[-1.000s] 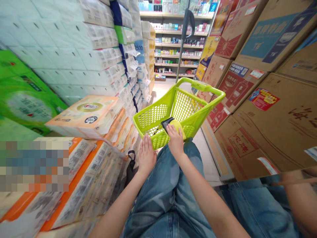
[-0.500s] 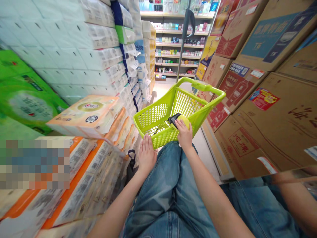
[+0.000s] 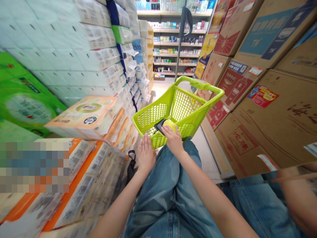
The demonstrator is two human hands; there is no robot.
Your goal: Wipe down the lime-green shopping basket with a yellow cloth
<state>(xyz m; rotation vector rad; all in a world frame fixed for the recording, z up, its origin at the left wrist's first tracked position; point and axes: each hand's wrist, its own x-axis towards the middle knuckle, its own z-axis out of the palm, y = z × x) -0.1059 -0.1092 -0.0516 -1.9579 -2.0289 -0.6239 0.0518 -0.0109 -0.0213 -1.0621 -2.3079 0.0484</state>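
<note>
Blue jeans (image 3: 170,185) fill the near side of the lime-green basket (image 3: 187,102), the knees right up against it or just short of it. At the basket's near left corner lies the left hand (image 3: 146,154), fingers straight and together on the rim; its grip is slack, clasping nothing. The right hand (image 3: 174,140) is at the basket's near wall, its grip curved over a yellow-and-black item (image 3: 167,125), which it appears to grasp (the thumb is mostly hidden). That item sits across the near rim, its black end reaching over the basket's inside.

As for progress, the item is in hand and at the basket, so the handling looks well under way; how much of the basket has been dealt with, and how much is left, I cannot tell.

Left of the basket lies an orange-and-white tissue pack (image 3: 85,112) on a pile; to its right rise brown cartons (image 3: 267,122). Beyond the basket stands a metal pole (image 3: 178,54) with a dark hook, and farther off, shelves (image 3: 170,44) of small goods.
</note>
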